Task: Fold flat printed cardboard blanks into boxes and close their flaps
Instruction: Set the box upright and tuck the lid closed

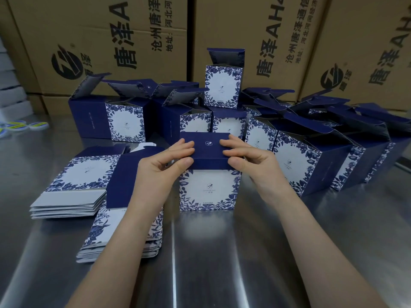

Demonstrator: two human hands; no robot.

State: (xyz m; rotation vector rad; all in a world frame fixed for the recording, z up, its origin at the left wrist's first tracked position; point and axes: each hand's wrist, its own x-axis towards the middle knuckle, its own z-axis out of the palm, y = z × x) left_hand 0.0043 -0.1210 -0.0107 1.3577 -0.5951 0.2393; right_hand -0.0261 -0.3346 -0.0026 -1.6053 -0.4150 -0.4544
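1. A brushed steel tabletop (222,252) filled the foreground, its surface catching soft, streaky reflections of overhead light.
2. Behind it stood a wall of large brown corrugated cartons (138,30), stacked tight and printed with black Chinese characters and a round logo.
3. At far left, white foam blocks (11,94) were piled beside the cartons.

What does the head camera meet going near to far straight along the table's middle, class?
Bare metal table → box being closed → hands on its lid: left hand, right hand → open-flapped boxes → brown cartons.
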